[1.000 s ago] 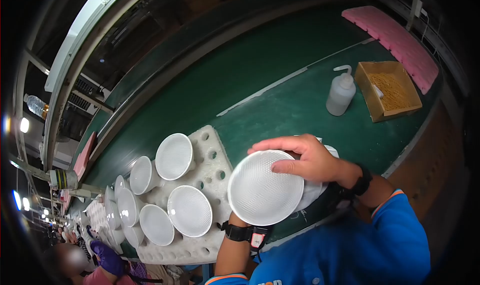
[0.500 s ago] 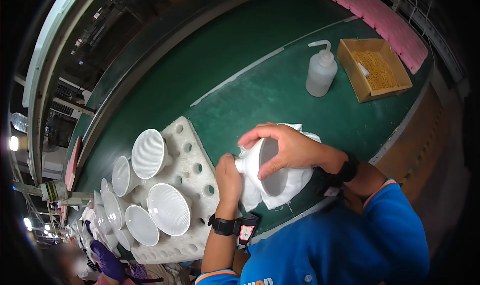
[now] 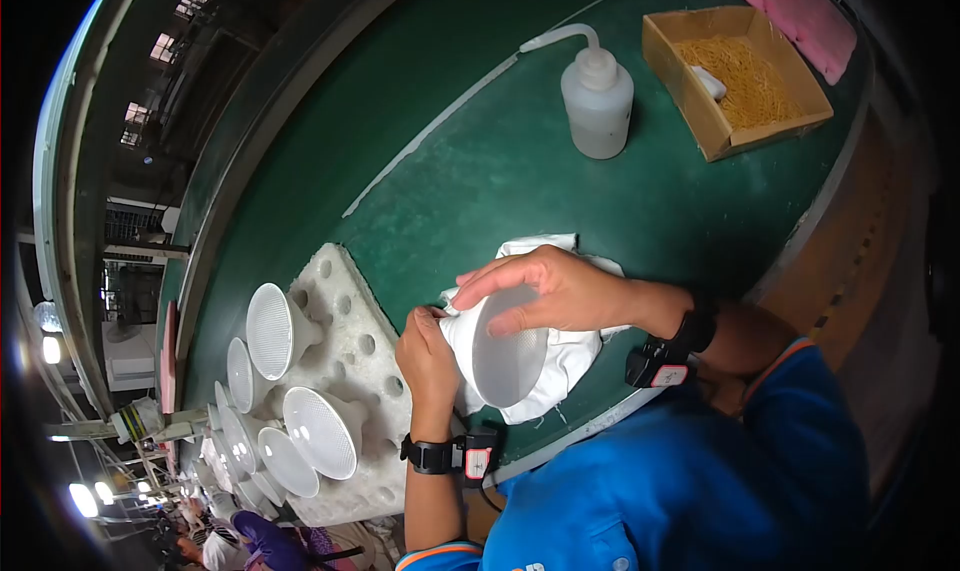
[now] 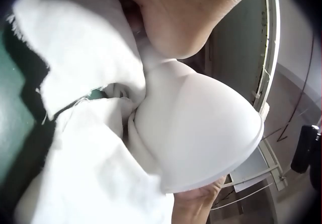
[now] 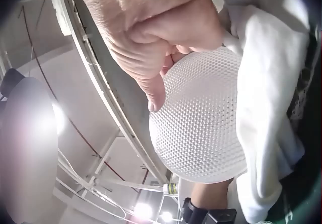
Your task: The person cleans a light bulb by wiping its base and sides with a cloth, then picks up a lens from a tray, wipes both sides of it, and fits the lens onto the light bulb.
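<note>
A white reflector bulb (image 3: 515, 361) lies sideways between both hands, its dimpled lens facing right and toward the body. My left hand (image 3: 428, 366) grips it at the narrow neck end, partly hidden by the bulb. Across the wide end, my right hand (image 3: 560, 291) holds the rim, the thumb on the lens and the fingers over the outer side. A crumpled white cloth (image 4: 75, 48) with frayed edges bunches against the bulb's neck and side. In the right wrist view the cloth (image 5: 261, 98) overlaps the lens edge.
Left of the hands, a white foam tray (image 3: 385, 441) with round holes bears several similar bulbs (image 3: 270, 331). Farther back on the green table (image 3: 460, 191) stand a squeeze bottle (image 3: 598, 106) and a cardboard box (image 3: 690, 111) of thin yellow strands. Pink foam (image 3: 810, 11) lies behind.
The bulb has turned from lens up to sideways, uncovering my left hand at its neck and more of the cloth. The head view has shifted, bringing the bottle and box nearer.
</note>
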`<action>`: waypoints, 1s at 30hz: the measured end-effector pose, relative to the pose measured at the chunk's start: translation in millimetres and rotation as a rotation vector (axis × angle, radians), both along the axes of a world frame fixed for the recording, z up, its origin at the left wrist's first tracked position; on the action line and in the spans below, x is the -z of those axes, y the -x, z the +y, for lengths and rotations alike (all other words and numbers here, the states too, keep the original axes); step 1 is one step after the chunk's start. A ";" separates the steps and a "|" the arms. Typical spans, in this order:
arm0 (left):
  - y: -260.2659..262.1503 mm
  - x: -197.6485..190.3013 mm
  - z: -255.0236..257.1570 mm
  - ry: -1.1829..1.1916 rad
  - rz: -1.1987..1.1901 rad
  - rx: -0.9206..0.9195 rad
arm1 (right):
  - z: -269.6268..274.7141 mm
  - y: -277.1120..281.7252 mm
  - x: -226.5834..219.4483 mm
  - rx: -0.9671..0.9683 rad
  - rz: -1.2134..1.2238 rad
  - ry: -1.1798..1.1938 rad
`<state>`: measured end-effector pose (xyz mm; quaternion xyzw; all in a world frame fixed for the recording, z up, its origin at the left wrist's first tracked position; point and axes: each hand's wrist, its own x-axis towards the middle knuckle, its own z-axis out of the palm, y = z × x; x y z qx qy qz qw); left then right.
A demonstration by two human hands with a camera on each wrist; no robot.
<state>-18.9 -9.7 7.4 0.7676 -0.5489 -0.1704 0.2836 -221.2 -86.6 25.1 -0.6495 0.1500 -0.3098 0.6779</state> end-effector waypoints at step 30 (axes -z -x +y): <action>-3.3 7.7 3.4 -0.006 0.037 -0.041 | 7.0 -5.1 7.4 -0.048 -0.071 -0.574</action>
